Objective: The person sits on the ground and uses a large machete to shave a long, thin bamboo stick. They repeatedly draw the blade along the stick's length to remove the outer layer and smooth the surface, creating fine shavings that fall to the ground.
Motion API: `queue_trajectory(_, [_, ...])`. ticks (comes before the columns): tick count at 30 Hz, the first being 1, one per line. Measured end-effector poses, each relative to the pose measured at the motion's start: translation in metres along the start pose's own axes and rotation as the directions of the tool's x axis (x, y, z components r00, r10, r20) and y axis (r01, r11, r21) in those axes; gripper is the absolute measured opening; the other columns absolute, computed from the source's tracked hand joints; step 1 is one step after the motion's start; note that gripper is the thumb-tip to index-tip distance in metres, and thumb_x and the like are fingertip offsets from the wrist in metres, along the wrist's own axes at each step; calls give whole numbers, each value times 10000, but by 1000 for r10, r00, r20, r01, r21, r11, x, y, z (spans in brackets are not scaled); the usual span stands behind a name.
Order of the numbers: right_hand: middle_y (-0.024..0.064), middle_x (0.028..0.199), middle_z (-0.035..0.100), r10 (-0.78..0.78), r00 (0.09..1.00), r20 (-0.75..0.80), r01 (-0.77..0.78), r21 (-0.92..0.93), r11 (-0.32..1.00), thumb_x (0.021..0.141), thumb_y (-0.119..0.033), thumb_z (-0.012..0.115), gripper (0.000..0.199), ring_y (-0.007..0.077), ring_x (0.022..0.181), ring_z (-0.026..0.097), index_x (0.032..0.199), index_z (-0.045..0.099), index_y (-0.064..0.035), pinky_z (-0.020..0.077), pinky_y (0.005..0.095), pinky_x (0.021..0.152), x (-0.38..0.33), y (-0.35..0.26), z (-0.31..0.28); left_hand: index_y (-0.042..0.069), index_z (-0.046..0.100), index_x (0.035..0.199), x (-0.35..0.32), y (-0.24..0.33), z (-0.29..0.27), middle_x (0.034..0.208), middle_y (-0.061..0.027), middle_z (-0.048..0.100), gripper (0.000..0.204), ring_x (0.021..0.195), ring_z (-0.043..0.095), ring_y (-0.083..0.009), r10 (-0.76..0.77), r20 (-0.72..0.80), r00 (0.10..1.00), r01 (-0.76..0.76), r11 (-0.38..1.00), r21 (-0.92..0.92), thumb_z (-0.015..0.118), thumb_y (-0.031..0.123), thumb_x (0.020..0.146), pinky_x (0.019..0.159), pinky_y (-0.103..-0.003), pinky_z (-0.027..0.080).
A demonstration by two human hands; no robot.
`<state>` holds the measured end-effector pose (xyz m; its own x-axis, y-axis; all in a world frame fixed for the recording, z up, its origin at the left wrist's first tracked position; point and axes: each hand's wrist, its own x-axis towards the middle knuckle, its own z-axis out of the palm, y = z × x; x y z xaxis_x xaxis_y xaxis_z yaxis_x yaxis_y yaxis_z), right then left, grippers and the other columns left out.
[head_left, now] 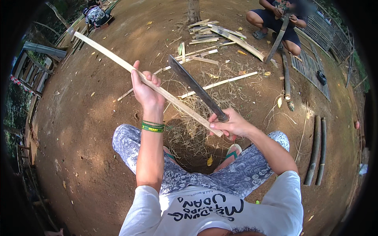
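Observation:
A long pale bamboo strip (179, 104) slants across in front of me, from the upper left down to my right. My left hand (147, 90) is closed around its middle, thumb pointing up. In my right hand (234, 124) is the handle of a machete (193, 84), its dark blade pointing up and to the left, roughly alongside the strip. The strip's lower end touches the thumb and fingers of that same hand. Below the blade, thin bamboo shavings (197, 122) litter the ground between my bent legs.
Split bamboo pieces (240, 42) are piled before a tree trunk (193, 11). Another strip (220, 84) lies just beyond the shavings. At upper right a crouching person (289, 27) holds a long bamboo piece (277, 41). Two dark poles (314, 151) lie right of me.

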<state>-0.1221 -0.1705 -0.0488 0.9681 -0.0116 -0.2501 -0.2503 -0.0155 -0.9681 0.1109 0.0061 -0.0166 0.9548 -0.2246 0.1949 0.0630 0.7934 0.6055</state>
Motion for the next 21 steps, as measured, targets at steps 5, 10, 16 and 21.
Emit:
queue_trajectory(5, [40,774,743,-43,976,-214,21,-103,994,924,-193,750,178,29,503,519,1017,671,-63,345,218,381,-11,-18,-26,80,312,1556,10,-18,25,1217,-145,563,679,1102,592,-239,-191,-25,981,184,890,417,462,510,1053,940,-394,492])
queue_trajectory(10, [59,748,729,-61,853,-519,-106,-287,952,902,-175,773,173,39,496,503,992,671,-67,357,214,408,-56,-32,-96,39,397,1504,19,-16,-12,1192,-121,629,616,1066,615,-174,-354,81,932,185,656,732,581,391,1034,892,-317,511])
queue_trajectory(16, [5,705,688,-51,682,-730,-327,-367,871,873,-162,780,130,51,531,509,905,703,-62,377,246,470,-136,12,-178,-15,566,1332,11,-6,-84,1001,-72,689,400,901,634,-106,-306,10,952,210,676,706,636,214,1011,762,-241,513])
queue_trajectory(21, [9,710,679,-39,430,-902,-324,-195,926,889,-189,776,151,72,528,506,916,712,-54,402,258,482,-212,111,-187,-7,559,1364,-10,42,-56,1028,-82,692,369,976,641,-132,150,220,964,-263,660,704,575,150,1031,889,-293,507])
